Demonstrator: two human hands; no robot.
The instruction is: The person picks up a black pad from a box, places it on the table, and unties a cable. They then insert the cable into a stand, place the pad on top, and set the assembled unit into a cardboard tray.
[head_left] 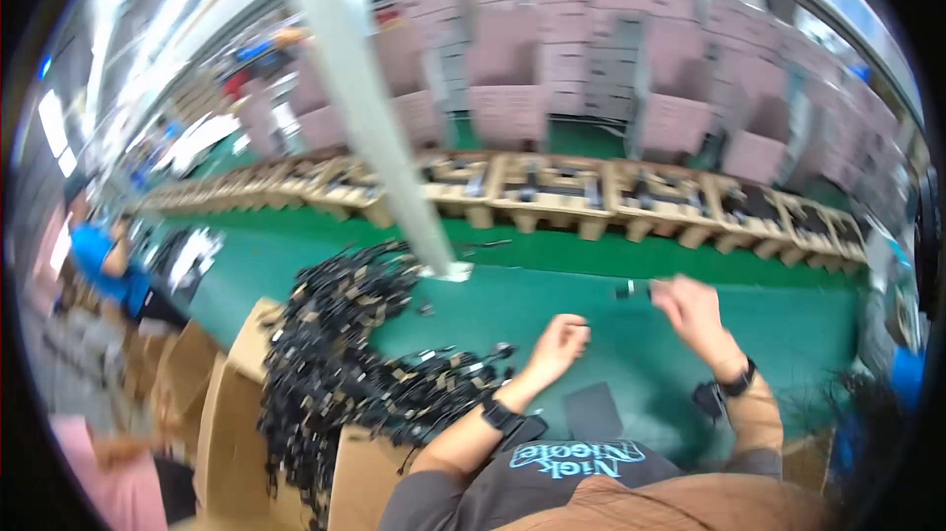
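R hand (693, 309) pinches a small black part (627, 289) over the green bench (552, 295), L hand (560, 342) curled shut w/ nothing visible inside, black cable pile (345, 344) left spilling over brown cartons (232, 413).

A green worktop (552, 309) carries a heap of black cable bundles with tan wraps (345, 344), brown cardboard boxes (232, 413) sit at lower left, pale wooden trays (552, 191) cross the middle, and pink cartons (507, 112) fill the top.
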